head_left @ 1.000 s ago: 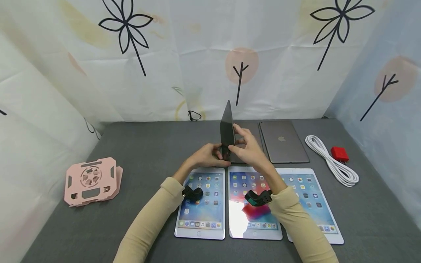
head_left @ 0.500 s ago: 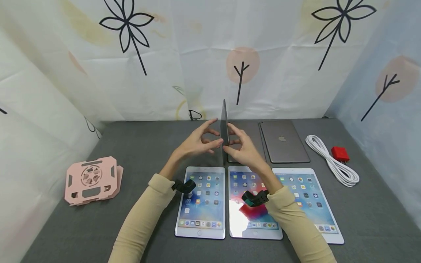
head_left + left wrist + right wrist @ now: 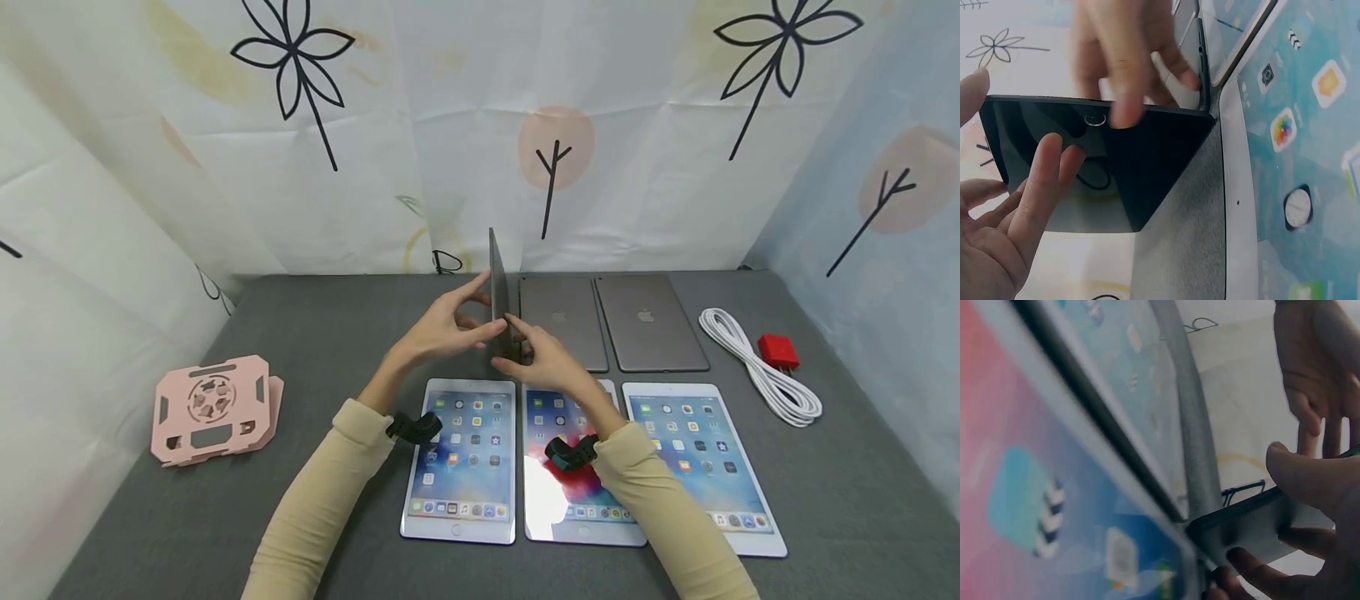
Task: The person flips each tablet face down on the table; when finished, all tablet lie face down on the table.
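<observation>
A dark tablet [image 3: 499, 279] stands upright on its long edge at the back middle of the table, seen nearly edge-on in the head view. Its black screen [image 3: 1116, 175] with a home button faces my left hand [image 3: 442, 327]. That hand holds the tablet by its edges, thumb at the near edge and index finger higher up. My right hand [image 3: 551, 358] grips the near edge, its thumb over the rim and fingers on the back, as the right wrist view shows. Two grey tablets [image 3: 555, 312] [image 3: 648, 325] lie face down to the right.
Three lit white tablets [image 3: 459, 533] [image 3: 551, 533] [image 3: 750, 546] lie in a row in front, under the forearms. A pink plate-like stand [image 3: 213, 408] is at the left. A coiled white cable [image 3: 765, 375] and a red charger [image 3: 778, 352] lie at the right.
The tablet has shifted left and now stands off the left face-down tablet. My left hand rose from its lower edge to its left side; the right hand slid down the near edge.
</observation>
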`<state>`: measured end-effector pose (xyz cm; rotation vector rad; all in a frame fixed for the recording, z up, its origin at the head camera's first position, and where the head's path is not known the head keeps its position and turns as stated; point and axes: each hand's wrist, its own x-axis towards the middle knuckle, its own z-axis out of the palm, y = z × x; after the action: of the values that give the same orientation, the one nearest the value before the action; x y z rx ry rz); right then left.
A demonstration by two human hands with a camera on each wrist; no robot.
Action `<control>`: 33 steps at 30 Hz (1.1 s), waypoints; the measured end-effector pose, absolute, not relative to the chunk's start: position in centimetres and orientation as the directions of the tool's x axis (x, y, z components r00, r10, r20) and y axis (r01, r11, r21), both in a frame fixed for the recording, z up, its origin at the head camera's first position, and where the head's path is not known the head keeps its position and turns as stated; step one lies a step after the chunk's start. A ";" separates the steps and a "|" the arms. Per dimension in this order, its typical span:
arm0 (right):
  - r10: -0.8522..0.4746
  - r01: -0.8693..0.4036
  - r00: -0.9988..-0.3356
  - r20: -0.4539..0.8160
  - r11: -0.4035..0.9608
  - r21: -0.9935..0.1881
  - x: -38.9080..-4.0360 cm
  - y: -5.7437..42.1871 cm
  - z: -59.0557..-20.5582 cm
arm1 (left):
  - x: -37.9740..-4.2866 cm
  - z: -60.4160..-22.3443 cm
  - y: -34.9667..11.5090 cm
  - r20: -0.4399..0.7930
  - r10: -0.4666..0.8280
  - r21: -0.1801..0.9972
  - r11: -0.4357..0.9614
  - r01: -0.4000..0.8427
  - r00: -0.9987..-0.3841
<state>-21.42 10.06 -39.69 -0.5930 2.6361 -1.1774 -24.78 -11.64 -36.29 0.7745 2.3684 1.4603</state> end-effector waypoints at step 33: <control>-0.439 -0.277 -0.898 -0.028 0.613 -0.740 -21.3 9.8 -41.1 | -23.6 -38.4 -15.1 -0.010 0.394 0.985 0.163 0.059 -0.919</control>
<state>-21.32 9.77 -41.08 -0.5919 2.6304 -1.1550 -23.57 -15.06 -38.40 0.4374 2.1774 1.8245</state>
